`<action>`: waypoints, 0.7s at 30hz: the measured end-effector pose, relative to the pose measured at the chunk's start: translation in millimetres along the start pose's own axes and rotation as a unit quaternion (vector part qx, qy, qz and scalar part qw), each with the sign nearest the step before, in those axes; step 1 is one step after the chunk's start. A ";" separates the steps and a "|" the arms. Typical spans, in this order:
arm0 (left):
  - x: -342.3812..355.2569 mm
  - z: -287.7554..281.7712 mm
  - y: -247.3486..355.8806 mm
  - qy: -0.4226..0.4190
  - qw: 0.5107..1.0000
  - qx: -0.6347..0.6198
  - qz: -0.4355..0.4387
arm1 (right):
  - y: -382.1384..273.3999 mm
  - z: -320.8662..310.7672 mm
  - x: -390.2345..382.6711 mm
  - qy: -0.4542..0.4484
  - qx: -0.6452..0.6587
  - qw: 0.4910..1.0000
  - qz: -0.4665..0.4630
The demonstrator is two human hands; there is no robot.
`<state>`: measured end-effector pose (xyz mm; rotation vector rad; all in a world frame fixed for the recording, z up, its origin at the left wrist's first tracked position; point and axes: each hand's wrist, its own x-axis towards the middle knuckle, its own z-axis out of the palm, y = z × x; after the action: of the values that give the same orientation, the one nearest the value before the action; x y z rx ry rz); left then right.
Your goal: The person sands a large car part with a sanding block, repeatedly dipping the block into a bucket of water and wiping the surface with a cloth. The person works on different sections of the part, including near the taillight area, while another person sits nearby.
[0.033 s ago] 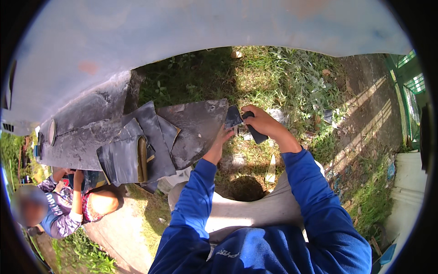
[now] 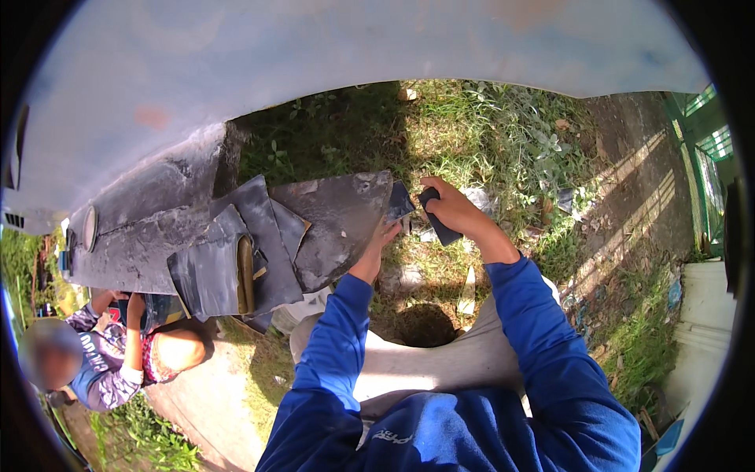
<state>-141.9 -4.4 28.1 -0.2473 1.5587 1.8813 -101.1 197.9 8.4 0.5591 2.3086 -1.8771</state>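
Note:
My left hand (image 2: 377, 250) pinches a small dark sheet (image 2: 400, 202) at the right tip of a grey, scuffed board (image 2: 338, 206). My right hand (image 2: 458, 211), a little to the right, is closed round a black block (image 2: 442, 220). A narrow gap parts this block from the sheet. To the left, several dark, bent sheets (image 2: 211, 274) lie overlapped on the board. One of them is folded over and shows a brownish edge.
A big pale blue-white curved panel (image 2: 354, 47) overhangs the far side. At the left another person (image 2: 118, 354) crouches, hands by the board's underside. Grass (image 2: 487, 134) lies below, with a green gate (image 2: 708, 157) and white containers (image 2: 700, 315) at the right.
My right hand and the black block have shifted slightly right, away from the small dark sheet. The left hand has hardly moved.

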 end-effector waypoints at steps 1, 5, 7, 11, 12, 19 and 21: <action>-4.7 2.2 3.4 0.014 1.000 0.011 0.007 | -0.8 1.0 -2.2 0.049 -0.022 0.998 -0.016; -9.7 7.3 7.4 0.040 0.999 0.001 0.014 | -23.5 7.1 -7.9 -0.030 0.082 0.995 -0.045; 10.0 -5.5 -21.8 0.008 0.998 -0.042 0.040 | -31.6 17.2 -14.8 -0.014 0.058 0.996 -0.069; 20.0 -2.0 -32.7 -0.058 0.994 -0.082 0.036 | -24.1 30.9 -13.6 0.066 -0.045 0.993 -0.081; 19.0 -0.4 -33.3 -0.062 0.995 -0.073 0.041 | -27.5 29.1 -17.4 0.083 -0.089 0.990 -0.074; 11.6 15.5 -31.7 -0.058 0.941 0.205 0.262 | -14.2 50.0 -12.3 0.092 -0.004 0.985 -0.146; 2.6 17.3 -35.3 -0.005 0.851 0.378 0.364 | -20.8 46.5 -16.4 0.057 0.177 0.980 -0.066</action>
<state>-118.2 14.7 3.2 0.8092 2.4613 1.5448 -99.8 146.2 22.2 0.5757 2.1336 -2.4017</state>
